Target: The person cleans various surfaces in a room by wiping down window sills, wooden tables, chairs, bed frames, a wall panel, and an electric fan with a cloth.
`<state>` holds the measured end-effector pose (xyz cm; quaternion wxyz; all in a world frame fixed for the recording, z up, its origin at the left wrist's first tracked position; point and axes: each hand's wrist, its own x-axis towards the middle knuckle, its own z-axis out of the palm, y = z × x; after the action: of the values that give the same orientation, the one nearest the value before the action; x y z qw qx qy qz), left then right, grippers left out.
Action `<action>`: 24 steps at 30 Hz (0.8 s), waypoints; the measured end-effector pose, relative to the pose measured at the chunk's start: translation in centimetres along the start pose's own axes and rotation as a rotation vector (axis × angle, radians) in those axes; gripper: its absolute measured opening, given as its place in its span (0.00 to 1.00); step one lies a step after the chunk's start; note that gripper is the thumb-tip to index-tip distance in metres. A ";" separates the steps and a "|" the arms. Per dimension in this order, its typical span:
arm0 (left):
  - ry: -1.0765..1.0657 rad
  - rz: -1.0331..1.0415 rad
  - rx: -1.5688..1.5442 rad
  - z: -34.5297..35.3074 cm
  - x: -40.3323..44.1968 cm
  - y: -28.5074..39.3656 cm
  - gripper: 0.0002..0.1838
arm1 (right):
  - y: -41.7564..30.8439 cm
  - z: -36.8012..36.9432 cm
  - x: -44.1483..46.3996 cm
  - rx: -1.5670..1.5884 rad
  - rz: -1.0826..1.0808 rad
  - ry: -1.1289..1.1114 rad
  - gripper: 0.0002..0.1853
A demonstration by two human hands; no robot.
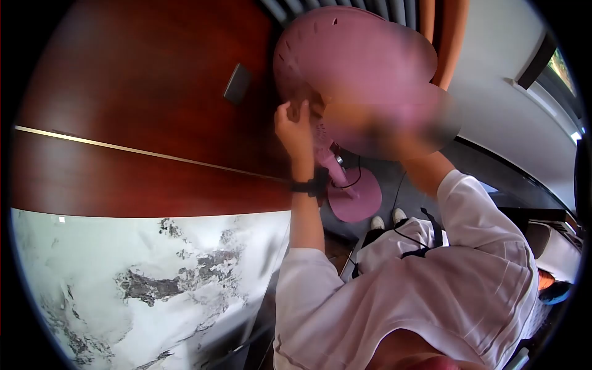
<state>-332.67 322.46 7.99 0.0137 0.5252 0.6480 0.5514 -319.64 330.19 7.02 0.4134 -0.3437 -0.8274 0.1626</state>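
A pink pedestal fan with a round base (354, 196) stands on the floor, and its smeared pink head or blades (351, 49) fill the top middle. My left hand (295, 126) is at the lower left edge of the pink part, beside the fan's neck, with fingers bent; what it grips there is blurred. A dark band is on the left wrist. My right hand (394, 132) is smeared by motion at the lower right of the pink part, and its fingers cannot be made out.
A reddish-brown wooden panel (123, 80) with a small grey plate (237, 84) lies at the left. Below it is a white marbled surface (203, 265). Grey and orange curtains (453, 37) hang behind the fan. A dark cable runs near the fan's base.
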 end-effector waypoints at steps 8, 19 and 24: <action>0.092 -0.195 -0.228 0.2 -1.3 -0.2 0.20 | -2.7 -3.8 2.1 0.144 -0.055 -0.241 0.15; 0.073 -0.102 -0.254 1.0 -1.6 -1.4 0.20 | -1.4 -1.5 0.0 -0.044 0.060 -0.149 0.18; 0.086 -0.123 -0.265 0.3 -1.6 -0.4 0.20 | -5.3 -3.2 0.1 -0.009 -0.038 -0.096 0.16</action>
<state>-332.03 321.62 6.71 0.0889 0.4542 0.6006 0.6519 -319.41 326.45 11.96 0.3747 -0.3217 -0.8533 0.1673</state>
